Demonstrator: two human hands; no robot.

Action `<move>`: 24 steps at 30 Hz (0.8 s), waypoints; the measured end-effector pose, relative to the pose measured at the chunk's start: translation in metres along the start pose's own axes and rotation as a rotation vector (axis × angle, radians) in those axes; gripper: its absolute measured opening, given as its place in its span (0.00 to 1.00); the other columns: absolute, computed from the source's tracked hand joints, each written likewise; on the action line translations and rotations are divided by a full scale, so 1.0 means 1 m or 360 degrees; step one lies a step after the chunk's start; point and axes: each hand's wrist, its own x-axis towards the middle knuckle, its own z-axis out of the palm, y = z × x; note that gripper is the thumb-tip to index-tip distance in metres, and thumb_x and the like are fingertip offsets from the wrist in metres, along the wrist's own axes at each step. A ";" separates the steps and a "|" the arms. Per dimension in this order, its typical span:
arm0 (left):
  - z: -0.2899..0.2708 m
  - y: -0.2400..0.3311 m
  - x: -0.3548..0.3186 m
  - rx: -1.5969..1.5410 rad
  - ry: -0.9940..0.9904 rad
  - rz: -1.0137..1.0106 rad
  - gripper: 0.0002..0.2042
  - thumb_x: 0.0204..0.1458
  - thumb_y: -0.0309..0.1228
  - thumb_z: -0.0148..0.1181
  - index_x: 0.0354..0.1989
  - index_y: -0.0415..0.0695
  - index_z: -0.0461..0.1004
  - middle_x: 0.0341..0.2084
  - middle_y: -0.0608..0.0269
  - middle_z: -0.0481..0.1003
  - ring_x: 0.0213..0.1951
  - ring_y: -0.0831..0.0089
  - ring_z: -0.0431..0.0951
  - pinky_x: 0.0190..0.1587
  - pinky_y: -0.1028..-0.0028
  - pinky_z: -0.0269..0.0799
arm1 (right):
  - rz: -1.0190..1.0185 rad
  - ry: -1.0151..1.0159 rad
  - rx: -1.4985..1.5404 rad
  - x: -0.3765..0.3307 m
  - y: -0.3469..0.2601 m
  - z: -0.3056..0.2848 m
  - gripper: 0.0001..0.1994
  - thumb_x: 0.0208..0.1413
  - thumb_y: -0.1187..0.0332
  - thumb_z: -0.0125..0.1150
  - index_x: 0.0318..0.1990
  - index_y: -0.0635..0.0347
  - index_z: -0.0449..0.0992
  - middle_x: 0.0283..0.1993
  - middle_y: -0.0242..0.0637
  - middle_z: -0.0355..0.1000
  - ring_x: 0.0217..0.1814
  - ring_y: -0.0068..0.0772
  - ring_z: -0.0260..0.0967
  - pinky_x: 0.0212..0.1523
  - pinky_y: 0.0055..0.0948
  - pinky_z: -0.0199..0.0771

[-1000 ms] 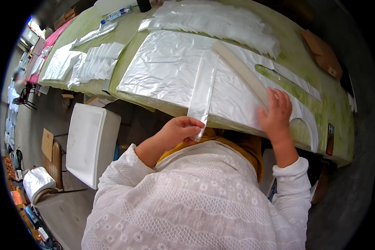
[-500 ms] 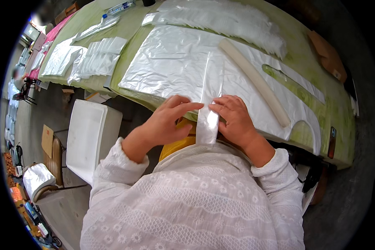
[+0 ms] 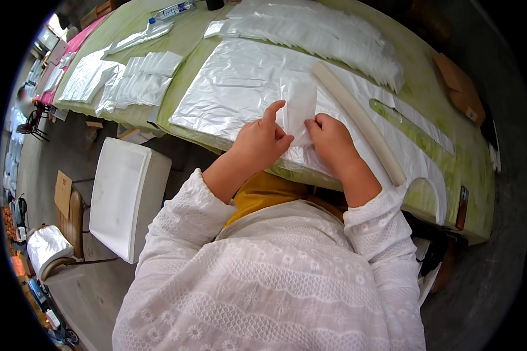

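Note:
A folded strip of clear plastic film lies on a shiny stack of plastic sheets near the table's front edge. My right hand is closed, pinching the strip's right edge between thumb and fingers. On the strip's left side is my left hand, its index finger stretched out and its thumb apart, the other fingers curled. Nothing shows in its grip. To the right of the strip, a long pale tube rests slantwise across the sheets.
A fanned row of folded plastic pieces runs along the table's far side. More plastic bundles lie at the left, near a bottle. A phone lies at the right edge. A white box stands left of me.
The strip's near end, which hung over the table edge toward my lap, is now folded up onto the sheets. Both hands have moved forward, and the right has closed on the strip's edge.

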 end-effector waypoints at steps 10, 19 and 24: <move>0.025 -0.019 0.009 0.0850 0.0070 0.0772 0.47 0.53 0.60 0.61 0.74 0.41 0.55 0.75 0.48 0.51 0.77 0.52 0.45 0.76 0.49 0.38 | -0.0004 -0.0110 -0.0332 0.012 -0.010 0.000 0.18 0.61 0.56 0.55 0.43 0.62 0.81 0.46 0.50 0.80 0.49 0.54 0.77 0.50 0.45 0.76; 0.019 -0.019 -0.004 0.0857 -0.0114 0.0863 0.43 0.52 0.52 0.65 0.73 0.43 0.58 0.74 0.53 0.56 0.77 0.57 0.49 0.76 0.47 0.38 | -0.0018 -0.0098 0.0242 -0.040 0.013 -0.003 0.18 0.56 0.66 0.65 0.52 0.62 0.73 0.33 0.40 0.77 0.37 0.37 0.76 0.44 0.34 0.76; 0.029 -0.016 -0.034 0.0601 -0.0287 0.1036 0.37 0.41 0.20 0.63 0.67 0.52 0.68 0.70 0.65 0.64 0.74 0.64 0.58 0.76 0.46 0.43 | -0.0022 -0.0129 0.0549 -0.112 0.026 -0.013 0.15 0.55 0.74 0.64 0.49 0.61 0.73 0.36 0.37 0.77 0.35 0.30 0.73 0.43 0.31 0.75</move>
